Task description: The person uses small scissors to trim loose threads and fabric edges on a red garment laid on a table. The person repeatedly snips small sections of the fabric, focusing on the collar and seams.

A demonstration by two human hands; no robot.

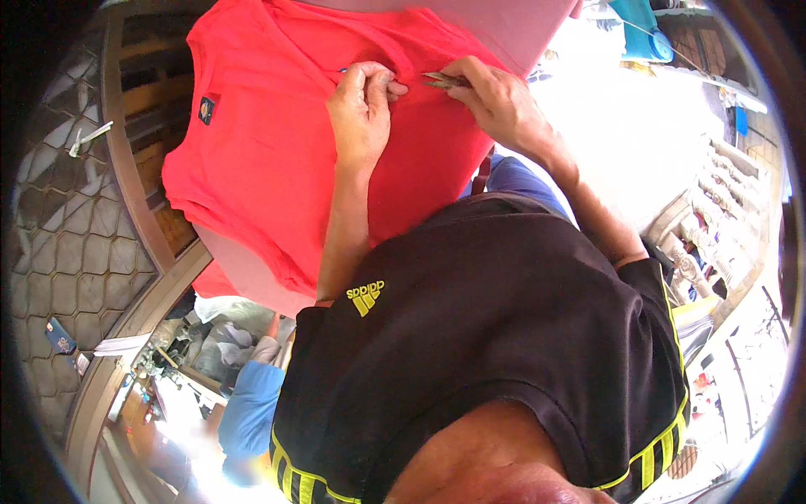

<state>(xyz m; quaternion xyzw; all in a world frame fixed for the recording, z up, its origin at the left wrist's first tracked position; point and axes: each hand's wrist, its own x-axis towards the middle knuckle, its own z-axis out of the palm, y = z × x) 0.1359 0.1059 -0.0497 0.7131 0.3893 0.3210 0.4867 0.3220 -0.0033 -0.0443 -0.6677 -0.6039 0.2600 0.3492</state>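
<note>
A bright red sleeveless garment [260,168] lies spread over a pinkish padded surface [512,29]. On its left part there is a small dark patch [206,111]. My left hand [361,113] is closed in a pinch over the garment, near a folded band of the red cloth. What its fingertips hold is too small to make out. Just to the right, my right hand [504,109] grips small metal thread snips [445,81], their tips directed toward my left fingers.
On the left stands a wooden frame [134,151] beside a metal lattice [67,252]. A person in a blue top [252,403] is at the lower left, close to plastic bags [227,349]. A pale balustrade [718,202] runs along the right, with a teal container [646,34] farther back.
</note>
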